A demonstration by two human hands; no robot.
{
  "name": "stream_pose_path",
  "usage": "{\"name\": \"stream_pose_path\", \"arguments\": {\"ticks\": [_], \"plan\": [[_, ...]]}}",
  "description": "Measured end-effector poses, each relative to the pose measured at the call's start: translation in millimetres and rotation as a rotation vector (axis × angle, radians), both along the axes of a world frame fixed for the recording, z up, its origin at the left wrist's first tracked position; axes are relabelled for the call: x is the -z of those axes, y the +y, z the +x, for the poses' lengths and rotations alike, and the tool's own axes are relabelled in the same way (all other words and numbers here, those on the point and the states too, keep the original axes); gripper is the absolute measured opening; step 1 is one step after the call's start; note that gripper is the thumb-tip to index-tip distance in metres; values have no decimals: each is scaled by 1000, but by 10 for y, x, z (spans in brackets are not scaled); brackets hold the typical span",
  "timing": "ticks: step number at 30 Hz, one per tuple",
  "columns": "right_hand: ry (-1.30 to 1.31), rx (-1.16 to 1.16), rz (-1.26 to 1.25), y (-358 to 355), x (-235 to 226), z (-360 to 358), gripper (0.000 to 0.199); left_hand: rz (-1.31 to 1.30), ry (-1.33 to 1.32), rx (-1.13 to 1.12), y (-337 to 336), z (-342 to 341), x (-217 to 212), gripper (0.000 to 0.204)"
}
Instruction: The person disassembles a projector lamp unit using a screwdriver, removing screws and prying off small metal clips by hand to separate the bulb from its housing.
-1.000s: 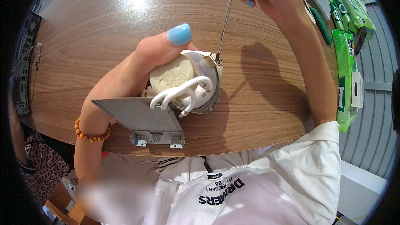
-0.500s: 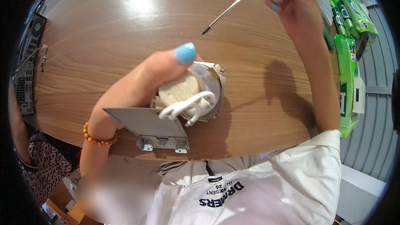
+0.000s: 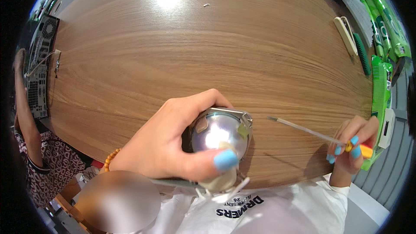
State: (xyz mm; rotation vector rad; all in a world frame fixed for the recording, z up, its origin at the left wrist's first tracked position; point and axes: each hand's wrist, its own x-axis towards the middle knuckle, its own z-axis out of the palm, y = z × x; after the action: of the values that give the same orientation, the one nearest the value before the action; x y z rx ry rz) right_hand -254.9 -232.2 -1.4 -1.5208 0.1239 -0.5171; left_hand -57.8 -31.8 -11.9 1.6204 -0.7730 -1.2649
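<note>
Near the table's front edge, my left hand (image 3: 169, 134) is wrapped round a light fixture (image 3: 221, 125) with a shiny silver dome. Its thumb presses on the cream-coloured socket end, from which a looped white cable (image 3: 229, 196) hangs. The fixture's grey metal plate (image 3: 175, 183) shows only as a thin edge under the wrist. To the right, my right hand (image 3: 353, 141) pinches a screwdriver (image 3: 305, 131) by its yellow-orange handle. The long thin shaft points left toward the fixture, and its dark tip stays apart from the dome.
Along the right edge lie a cream-coloured long tool (image 3: 345, 34), a green ridged object (image 3: 362, 54) and several green packages (image 3: 381, 86). At the far left stand metal computer cases (image 3: 38, 91), beside another person's arm (image 3: 29, 117). A white scrap (image 3: 206, 4) lies on the wooden table (image 3: 130, 56).
My right hand has come down from the far right toward the near right with the screwdriver. My left hand has turned the fixture, so the silver dome shows and the plate has swung mostly out of sight.
</note>
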Motion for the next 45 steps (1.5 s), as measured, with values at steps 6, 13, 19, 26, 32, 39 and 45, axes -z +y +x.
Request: {"name": "stream_pose_path", "arguments": {"ticks": [6, 13, 19, 26, 32, 39, 45], "plan": [[-39, 124, 56, -34, 41, -18, 22, 69, -111, 16, 18, -13, -14, 101], [-107, -172, -122, -166, 86, -16, 19, -13, -160, 82, -52, -42, 77, 115], [-154, -224, -228, -141, 64, -33, 17, -40, -152, 32, -52, -110, 20, 118], [-169, -183, -270, -118, 100, -17, 14, -143, -184, 64, -48, -88, 109, 121], [-175, -180, -277, -105, 109, 17, 16, -118, -192, 39, -39, -88, 119, 122], [-178, -165, -236, -86, 88, 25, 17, -78, -180, 20, -11, -92, 54, 122], [-158, -270, -230, -148, 97, 61, 19, -51, -172, -19, 36, -114, 38, 122]]}}
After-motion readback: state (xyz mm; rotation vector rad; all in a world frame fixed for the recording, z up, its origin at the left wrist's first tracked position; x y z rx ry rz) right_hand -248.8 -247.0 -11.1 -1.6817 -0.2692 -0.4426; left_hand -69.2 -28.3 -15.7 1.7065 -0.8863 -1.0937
